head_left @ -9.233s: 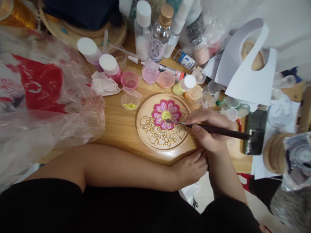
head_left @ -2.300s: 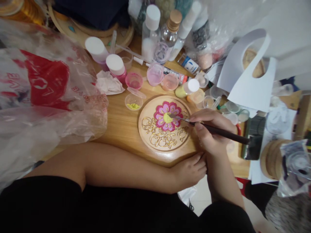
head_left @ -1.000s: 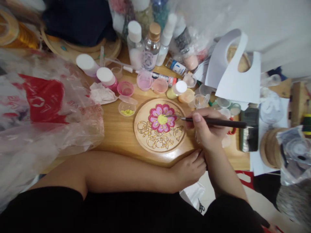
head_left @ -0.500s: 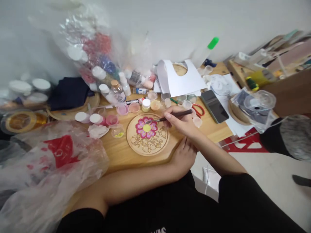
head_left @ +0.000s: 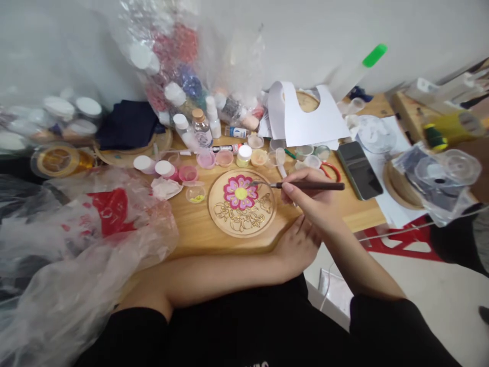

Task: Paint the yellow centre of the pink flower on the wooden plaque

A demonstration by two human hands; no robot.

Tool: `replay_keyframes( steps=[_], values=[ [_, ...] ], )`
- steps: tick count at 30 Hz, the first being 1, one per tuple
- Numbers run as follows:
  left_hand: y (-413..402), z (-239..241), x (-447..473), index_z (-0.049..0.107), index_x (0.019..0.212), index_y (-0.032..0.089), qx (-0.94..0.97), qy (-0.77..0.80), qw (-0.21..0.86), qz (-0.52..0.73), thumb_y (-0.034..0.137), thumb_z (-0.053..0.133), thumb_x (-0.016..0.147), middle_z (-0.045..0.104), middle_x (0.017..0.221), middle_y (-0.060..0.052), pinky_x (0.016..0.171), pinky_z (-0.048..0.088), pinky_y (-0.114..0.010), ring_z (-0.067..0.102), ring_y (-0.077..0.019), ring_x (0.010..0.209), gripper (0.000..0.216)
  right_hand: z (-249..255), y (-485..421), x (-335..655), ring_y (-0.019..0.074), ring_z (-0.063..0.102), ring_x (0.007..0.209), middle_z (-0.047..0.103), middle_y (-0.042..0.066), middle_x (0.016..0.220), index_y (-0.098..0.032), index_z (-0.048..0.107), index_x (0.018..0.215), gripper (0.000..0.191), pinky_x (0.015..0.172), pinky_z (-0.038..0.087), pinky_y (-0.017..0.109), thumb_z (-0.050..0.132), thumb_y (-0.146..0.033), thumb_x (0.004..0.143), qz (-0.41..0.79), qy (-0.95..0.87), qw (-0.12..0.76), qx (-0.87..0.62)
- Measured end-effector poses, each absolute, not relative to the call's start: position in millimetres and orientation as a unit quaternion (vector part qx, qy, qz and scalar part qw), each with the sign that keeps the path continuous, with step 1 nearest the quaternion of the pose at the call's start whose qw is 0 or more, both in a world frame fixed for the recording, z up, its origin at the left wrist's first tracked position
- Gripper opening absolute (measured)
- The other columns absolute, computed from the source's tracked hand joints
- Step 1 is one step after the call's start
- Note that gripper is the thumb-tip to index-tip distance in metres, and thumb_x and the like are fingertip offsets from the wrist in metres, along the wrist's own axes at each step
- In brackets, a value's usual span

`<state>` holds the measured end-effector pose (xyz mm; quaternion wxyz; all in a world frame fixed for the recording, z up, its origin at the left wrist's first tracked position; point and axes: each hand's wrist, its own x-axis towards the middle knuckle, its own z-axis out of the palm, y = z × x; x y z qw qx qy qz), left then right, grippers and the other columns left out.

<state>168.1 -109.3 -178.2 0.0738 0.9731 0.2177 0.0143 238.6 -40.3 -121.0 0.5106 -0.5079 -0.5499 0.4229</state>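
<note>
Tip drawn out from the flower's middle to its upper right edge

The board (head_left: 216, 191) lies flat on the counter (head_left: 187, 220), near the middle of the frame; its painted flower (head_left: 240, 183) has pink petals around a yellow centre (head_left: 241, 193); the gold outlines below show bare wood inside. Nine seconds ago the tool (head_left: 317, 186) had its tip on that centre; half a second ago the tip was just above it; now it is at the upper right petals, though whether it touches cannot be told. The centre looks evenly yellow, so that part seems covered, while the lower outlines appear uncoloured.

The right hand (head_left: 311, 198) holds the tool in a pen grip, just right of the board; the left hand (head_left: 297, 248) is tucked under the right wrist, lower right of centre; its fingertips are hidden, so I cannot tell whether it holds anything.

Left of the board sits the yellow cup (head_left: 189, 195), beside the tissue (head_left: 166, 188); the bag (head_left: 87, 255) fills the lower left; the phone (head_left: 360, 171) lies to the right; the view has tilted up since a second ago, and more wall shows.
</note>
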Motion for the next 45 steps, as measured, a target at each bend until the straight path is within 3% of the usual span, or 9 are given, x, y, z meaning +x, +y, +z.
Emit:
replay_keyframes(
  steps=[5,9,11,14,19,22,28,36,45],
  values=[
    [-99.8,-140.0,137.0,0.054,0.129,0.005,0.948,0.233,0.203,0.078,0.024,0.041,0.097,0.058,0.133,-0.016,0.11,0.039,-0.036,0.05,-0.0248,0.131,0.039,-117.7,-22.0,234.8,0.0086,0.056,0.049,0.059,-0.004,0.06,-0.022,0.061,0.078,0.02,0.046,0.048,0.022,0.07,-0.039,0.084,0.412,-0.561,0.544,-0.469],
    [-90.1,-104.0,68.2,0.063,0.103,0.015,0.913,0.227,0.298,0.159,0.03,0.048,0.097,0.069,0.1,-0.004,0.087,0.052,-0.03,0.064,-0.015,0.092,0.022,-126.5,-11.2,231.2,0.0088,0.053,0.048,0.059,-0.004,0.059,-0.022,0.061,0.077,0.024,0.046,0.046,0.024,0.067,-0.043,0.086,0.402,-0.573,0.553,-0.451],
    [-89.4,-101.0,30.8,0.06,0.096,0.02,0.865,0.341,0.278,0.24,0.023,0.049,0.096,0.069,0.094,-0.001,0.081,0.053,-0.028,0.064,-0.0131,0.089,0.011,-134.2,-8.4,230.9,0.009,0.053,0.047,0.059,-0.004,0.058,-0.022,0.062,0.075,0.025,0.045,0.044,0.024,0.065,-0.044,0.087,0.405,-0.579,0.55,-0.445],
    [-88.2,-118.3,-11.5,0.056,0.093,0.024,0.738,0.551,0.162,0.355,0.024,0.059,0.09,0.064,0.092,-0.001,0.082,0.055,-0.036,0.062,-0.0167,0.088,0.004,-145.5,-7.2,231.7,0.0095,0.054,0.049,0.059,-0.003,0.058,-0.022,0.063,0.075,0.026,0.045,0.044,0.024,0.061,-0.043,0.09,0.404,-0.592,0.536,-0.445],
    [-76.0,-158.9,-30.7,0.044,0.129,0.019,0.642,0.675,0.144,0.333,0.041,0.067,0.079,0.053,0.127,-0.014,0.094,0.051,-0.052,0.055,-0.0307,0.117,0.059,-152.6,-8.9,231.0,0.0125,0.062,0.064,0.061,-0.001,0.063,-0.02,0.063,0.076,0.024,0.056,0.048,0.025,0.059,-0.037,0.091,0.363,-0.633,0.512,-0.452],
    [-67.4,-168.1,-26.7,0.04,0.134,0.018,0.636,0.687,0.162,0.313,0.04,0.067,0.079,0.051,0.132,-0.016,0.099,0.048,-0.053,0.052,-0.0314,0.123,0.065,-152.2,-9.5,229.8,0.0118,0.061,0.061,0.061,-0.002,0.061,-0.019,0.062,0.076,0.02,0.058,0.047,0.026,0.058,-0.032,0.092,0.349,-0.657,0.499,-0.445],
    [-56.8,-168.5,-23.4,0.047,0.124,0.018,0.637,0.686,0.149,0.318,0.037,0.065,0.08,0.06,0.12,-0.012,0.098,0.048,-0.048,0.058,-0.0264,0.112,0.051,-152.9,-9.1,229.4,0.0103,0.059,0.055,0.064,-0.002,0.063,-0.019,0.062,0.079,0.019,0.053,0.044,0.025,0.057,-0.032,0.091,0.349,-0.668,0.47,-0.461],
    [-49.8,-170.3,-24.0,0.059,0.104,0.019,0.634,0.697,0.126,0.309,0.039,0.067,0.079,0.067,0.1,-0.007,0.089,0.052,-0.045,0.064,-0.025,0.096,0.033,-150.7,-8.3,227.0,0.0105,0.058,0.055,0.061,-0.002,0.061,-0.019,0.06,0.071,0.024,0.058,0.048,0.026,0.056,-0.03,0.092,0.321,-0.675,0.474,-0.465],
    [-36.2,-147.0,-16.4,0.057,0.107,0.023,0.731,0.586,0.09,0.338,0.036,0.071,0.079,0.069,0.1,-0.004,0.077,0.057,-0.035,0.068,-0.0208,0.088,0.034,-155.4,-10.3,227.0,0.0127,0.058,0.055,0.061,-0.001,0.061,-0.022,0.062,0.074,0.028,0.055,0.047,0.028,0.055,-0.041,0.093,0.328,-0.664,0.48,-0.47]
  ],
)
